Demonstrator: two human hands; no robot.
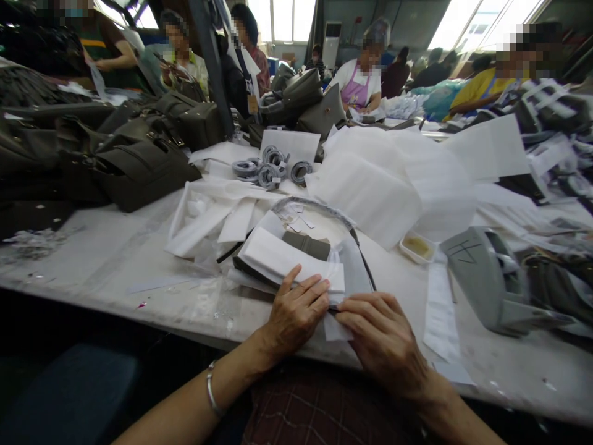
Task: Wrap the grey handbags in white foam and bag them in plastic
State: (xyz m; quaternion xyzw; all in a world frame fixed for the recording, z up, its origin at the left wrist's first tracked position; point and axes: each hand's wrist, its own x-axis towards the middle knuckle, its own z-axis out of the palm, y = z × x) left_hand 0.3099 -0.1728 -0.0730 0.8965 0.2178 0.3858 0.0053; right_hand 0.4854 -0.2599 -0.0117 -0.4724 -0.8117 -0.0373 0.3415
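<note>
A dark olive handbag [308,245] lies in front of me, partly covered by a folded white foam sheet [278,256]. Its strap [319,204], wrapped in clear film, arches over the far side and down to the right. My left hand [299,309] rests on the foam with its fingers stretched out flat, pressing on its near right end. At the bag's right corner, the fingers of my right hand [382,337] are bent and closed together. A translucent white sheet [354,272] runs down to those fingertips, and what they pinch is hidden.
Dark handbags [139,161] are piled at left. Coiled wrapped straps [269,176] and stacked foam sheets [370,179] lie behind the work. A grey tape dispenser [486,278] and small white tray [417,247] stand right. Several people [359,80] work across the table [115,247].
</note>
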